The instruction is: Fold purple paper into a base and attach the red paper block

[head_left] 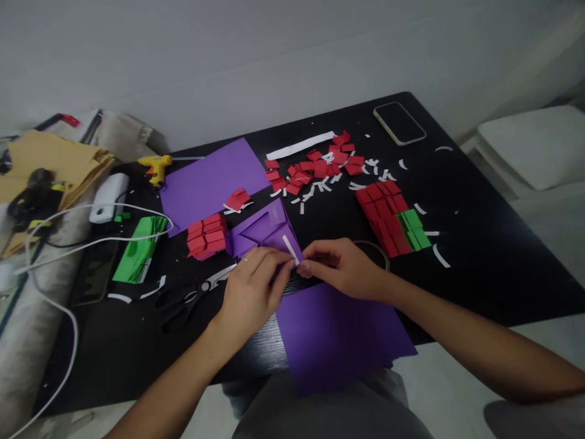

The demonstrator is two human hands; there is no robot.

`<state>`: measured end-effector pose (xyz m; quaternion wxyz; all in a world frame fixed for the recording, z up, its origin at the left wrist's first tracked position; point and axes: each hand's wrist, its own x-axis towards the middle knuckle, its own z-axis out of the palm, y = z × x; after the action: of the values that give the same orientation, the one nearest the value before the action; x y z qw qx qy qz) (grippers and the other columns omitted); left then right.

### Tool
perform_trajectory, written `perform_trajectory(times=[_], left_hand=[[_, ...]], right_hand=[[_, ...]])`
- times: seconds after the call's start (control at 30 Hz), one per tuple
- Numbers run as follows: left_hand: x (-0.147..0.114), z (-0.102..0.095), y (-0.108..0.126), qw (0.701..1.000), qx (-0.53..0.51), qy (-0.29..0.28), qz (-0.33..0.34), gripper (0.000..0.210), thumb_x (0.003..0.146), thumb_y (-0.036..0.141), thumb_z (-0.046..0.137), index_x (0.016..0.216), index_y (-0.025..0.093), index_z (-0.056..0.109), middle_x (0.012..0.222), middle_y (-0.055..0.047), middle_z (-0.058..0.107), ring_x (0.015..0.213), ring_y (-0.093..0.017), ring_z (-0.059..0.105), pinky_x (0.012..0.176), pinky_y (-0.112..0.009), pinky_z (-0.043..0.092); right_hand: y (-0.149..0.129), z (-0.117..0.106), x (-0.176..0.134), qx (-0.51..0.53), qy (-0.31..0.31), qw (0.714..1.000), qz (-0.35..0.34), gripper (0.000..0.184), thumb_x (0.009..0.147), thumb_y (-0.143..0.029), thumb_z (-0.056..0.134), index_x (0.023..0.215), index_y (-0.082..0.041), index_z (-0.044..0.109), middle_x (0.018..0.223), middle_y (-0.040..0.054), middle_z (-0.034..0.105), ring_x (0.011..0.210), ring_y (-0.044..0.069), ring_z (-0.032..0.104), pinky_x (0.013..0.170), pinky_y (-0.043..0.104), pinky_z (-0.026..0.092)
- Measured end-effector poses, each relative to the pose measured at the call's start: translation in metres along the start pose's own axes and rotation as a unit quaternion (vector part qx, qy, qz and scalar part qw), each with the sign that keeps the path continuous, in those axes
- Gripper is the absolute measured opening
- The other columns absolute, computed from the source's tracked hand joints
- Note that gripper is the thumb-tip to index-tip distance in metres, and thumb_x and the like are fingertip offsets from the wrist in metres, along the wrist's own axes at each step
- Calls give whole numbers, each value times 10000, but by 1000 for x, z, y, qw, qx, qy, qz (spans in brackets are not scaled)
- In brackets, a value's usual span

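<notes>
A folded purple paper piece [260,227] lies in front of me, with a narrow white strip [290,249] along its right flap. My left hand [256,277] is closed, thumb and forefinger pinching at the strip's lower end on the paper's edge. Pinched on the same flap's corner is my right hand [345,265], fingertips close to the left ones. Black-handled scissors [194,296] lie left of my left hand, blades partly hidden behind it. Below both hands a flat purple sheet [342,335] overhangs the table's front edge. A roll of tape [381,253] shows partly behind my right hand.
Red folded pieces [320,167] and white scraps are scattered at the back. A red-and-green paper block [388,219], a phone [400,123], a smaller red block [206,236], green folded papers [141,249], a yellow glue gun [156,167] and a looping white cable [75,329] surround the work.
</notes>
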<state>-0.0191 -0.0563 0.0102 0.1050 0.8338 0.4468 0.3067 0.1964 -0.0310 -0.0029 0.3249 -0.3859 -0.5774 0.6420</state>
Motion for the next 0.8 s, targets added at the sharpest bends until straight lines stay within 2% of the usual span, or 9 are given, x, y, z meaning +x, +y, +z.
perform_trajectory(times=[0.17,0.43,0.63,0.8], left_hand=[[-1,-2,4,1000,-26,-8,-3,72,1001,142,636,1053,183,665,958,-45,753,894,-183,707,819,-315,557],[2,-8,8,999,2,-42,-13,60,1025,191,598,998,201,650,915,-41,729,849,-196,696,778,-337,555],[4,-8,7,997,13,-72,-4,70,1026,182,583,988,183,643,905,-46,712,837,-200,687,747,-332,549],[4,-6,6,998,-1,-68,-6,57,1021,165,589,984,177,631,891,-40,693,831,-190,673,747,-318,539]], right_hand=[[1,3,0,-23,8,999,-30,173,939,-360,721,910,-190,740,831,25,770,797,174,731,759,305,573],[0,2,-1,-103,2,993,-49,153,992,-329,663,948,-210,747,875,21,790,829,176,753,788,302,583],[4,1,1,-177,-6,981,-78,143,998,-298,657,958,-200,754,864,21,781,786,165,723,744,287,536],[3,1,0,-196,-3,978,-78,153,1002,-295,639,954,-196,744,853,19,769,758,155,695,719,279,507]])
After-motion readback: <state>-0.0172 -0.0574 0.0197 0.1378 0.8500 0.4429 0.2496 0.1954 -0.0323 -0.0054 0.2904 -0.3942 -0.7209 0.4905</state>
